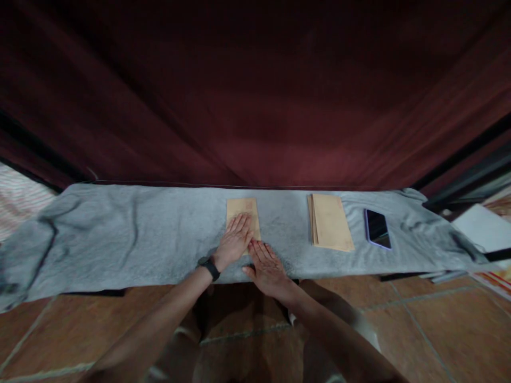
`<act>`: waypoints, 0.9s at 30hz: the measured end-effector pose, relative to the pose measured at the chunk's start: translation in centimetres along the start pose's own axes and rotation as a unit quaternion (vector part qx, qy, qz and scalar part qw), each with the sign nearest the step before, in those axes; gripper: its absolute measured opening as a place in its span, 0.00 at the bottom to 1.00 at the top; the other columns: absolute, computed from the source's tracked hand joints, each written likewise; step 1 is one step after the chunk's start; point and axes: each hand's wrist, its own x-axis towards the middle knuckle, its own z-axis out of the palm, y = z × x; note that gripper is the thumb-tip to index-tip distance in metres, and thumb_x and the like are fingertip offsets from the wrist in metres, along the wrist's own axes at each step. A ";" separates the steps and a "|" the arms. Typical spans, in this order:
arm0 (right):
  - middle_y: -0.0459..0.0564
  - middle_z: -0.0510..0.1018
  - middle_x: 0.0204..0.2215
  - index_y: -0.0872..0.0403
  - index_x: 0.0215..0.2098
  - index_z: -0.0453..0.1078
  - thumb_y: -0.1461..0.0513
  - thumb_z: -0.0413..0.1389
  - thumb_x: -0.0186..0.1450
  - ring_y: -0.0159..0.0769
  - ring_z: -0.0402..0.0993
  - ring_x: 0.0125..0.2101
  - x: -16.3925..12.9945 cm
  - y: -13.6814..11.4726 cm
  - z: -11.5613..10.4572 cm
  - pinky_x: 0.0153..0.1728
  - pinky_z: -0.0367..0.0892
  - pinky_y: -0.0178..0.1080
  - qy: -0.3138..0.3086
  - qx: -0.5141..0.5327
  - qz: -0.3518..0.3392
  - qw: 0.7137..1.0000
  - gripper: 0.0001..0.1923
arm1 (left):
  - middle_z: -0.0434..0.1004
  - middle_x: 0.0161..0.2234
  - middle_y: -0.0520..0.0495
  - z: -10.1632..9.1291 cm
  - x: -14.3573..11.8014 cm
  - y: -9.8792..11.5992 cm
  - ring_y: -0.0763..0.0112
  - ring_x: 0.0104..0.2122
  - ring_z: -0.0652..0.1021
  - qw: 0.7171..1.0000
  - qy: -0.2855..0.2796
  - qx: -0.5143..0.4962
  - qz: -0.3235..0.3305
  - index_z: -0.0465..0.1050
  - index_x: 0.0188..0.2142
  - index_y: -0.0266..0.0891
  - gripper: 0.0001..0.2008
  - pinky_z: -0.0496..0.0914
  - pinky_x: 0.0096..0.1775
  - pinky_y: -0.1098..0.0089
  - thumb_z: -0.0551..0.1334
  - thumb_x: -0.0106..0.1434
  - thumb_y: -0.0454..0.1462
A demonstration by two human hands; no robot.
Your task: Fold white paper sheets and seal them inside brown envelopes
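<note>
A tan paper envelope (241,205) lies flat on the grey cloth in front of me, with faint reddish print near its top right. My left hand (236,240) rests on it, fingers stretched out and pointing away from me, covering its middle. At the envelope's lower right edge, my right hand (266,267) lies palm down with its fingers extended and its thumb out to the side. The two hands almost meet at the fingertips of the right one. Much of the envelope's lower half is hidden beneath them.
To the right is a stack of similar tan envelopes (331,221), slightly fanned. Beyond it lies a phone (377,229) with a purple edge. Grey cloth (175,223) covers the narrow table. A dark red curtain (255,117) hangs right behind it. The floor is brown tile (447,319).
</note>
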 end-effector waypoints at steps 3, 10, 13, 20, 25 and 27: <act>0.59 0.58 0.70 0.63 0.71 0.53 0.48 0.45 0.75 0.44 0.54 0.70 0.0 -0.1 0.0 0.70 0.51 0.48 0.008 0.008 0.004 1.000 0.35 | 0.51 0.72 0.39 0.6 3.3 0.1 0.59 0.72 0.52 0.999 -0.032 0.021 -0.037 0.53 0.70 0.32 0.30 0.49 0.69 0.55 0.41 0.74 0.43; 0.59 0.58 0.70 0.62 0.71 0.54 0.51 0.46 0.76 0.43 0.53 0.70 0.1 -0.2 -0.6 0.69 0.51 0.47 0.022 0.008 -0.002 1.000 0.33 | 0.54 0.71 0.41 1.5 7.5 -0.5 0.58 0.71 0.53 0.997 -0.014 0.031 -0.075 0.54 0.71 0.34 0.30 0.46 0.69 0.52 0.42 0.73 0.42; 0.59 0.59 0.69 0.62 0.71 0.54 0.52 0.46 0.76 0.43 0.54 0.69 0.2 -0.3 -0.6 0.69 0.51 0.47 0.017 0.005 0.006 1.000 0.32 | 0.53 0.71 0.43 1.7 7.8 -1.3 0.55 0.71 0.53 0.998 -0.022 0.017 -0.062 0.53 0.71 0.36 0.30 0.47 0.68 0.48 0.41 0.73 0.43; 0.57 0.58 0.69 0.60 0.71 0.54 0.54 0.45 0.76 0.44 0.54 0.69 0.4 -0.8 -0.1 0.70 0.49 0.52 -0.002 0.002 0.038 0.999 0.30 | 0.52 0.72 0.45 2.1 3.3 -2.1 0.63 0.72 0.51 0.997 -0.072 0.005 0.014 0.49 0.72 0.43 0.29 0.49 0.68 0.52 0.40 0.75 0.45; 0.61 0.59 0.69 0.65 0.69 0.57 0.57 0.44 0.76 0.46 0.53 0.70 0.4 -0.9 -0.3 0.70 0.48 0.53 -0.026 0.000 0.031 0.999 0.29 | 0.50 0.73 0.45 1.6 -1.7 -1.0 0.65 0.72 0.50 0.994 -0.105 -0.007 0.024 0.48 0.72 0.41 0.29 0.50 0.68 0.55 0.37 0.76 0.44; 0.61 0.58 0.69 0.65 0.69 0.56 0.58 0.45 0.75 0.46 0.52 0.70 0.4 -0.8 -0.3 0.70 0.47 0.53 -0.024 0.002 0.027 0.999 0.28 | 0.50 0.72 0.44 1.3 -3.8 -0.5 0.65 0.72 0.50 0.994 -0.102 -0.006 0.026 0.49 0.72 0.40 0.29 0.51 0.68 0.56 0.36 0.76 0.44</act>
